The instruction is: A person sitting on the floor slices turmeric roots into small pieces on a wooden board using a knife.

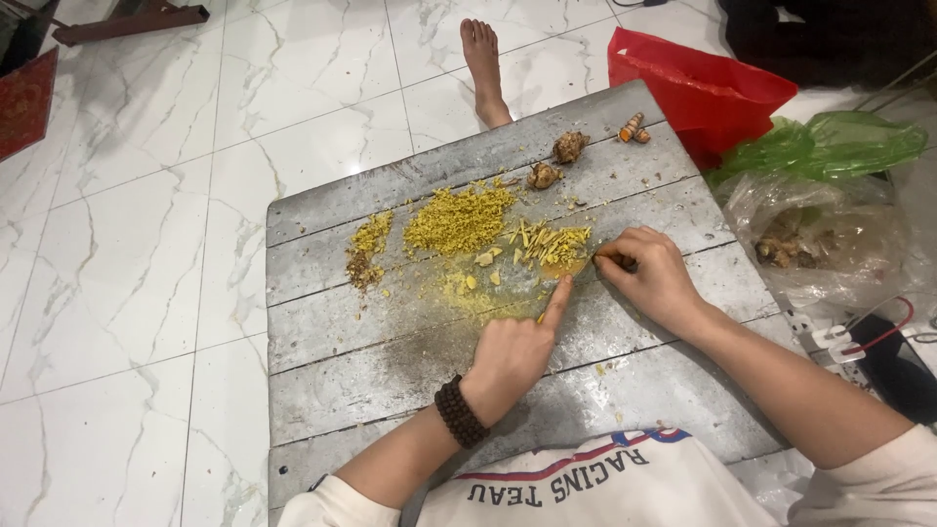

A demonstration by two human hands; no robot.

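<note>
White marble floor carries a grey wooden worktop (390,390), where the right hand (649,278) pinches its fingers closed on a knife handle (625,262) and the left hand (512,356), index finger extended and holding nothing, steadies small, firm, probably slippery turmeric slivers (551,244), best pinned flat from above.

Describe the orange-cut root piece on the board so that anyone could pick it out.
Start at the grey wooden board on the marble floor and go to its far corner beside the red bag. The root piece lies nearest that edge; unlike the two brown knobs nearby, its cut end shows bright orange.
</note>
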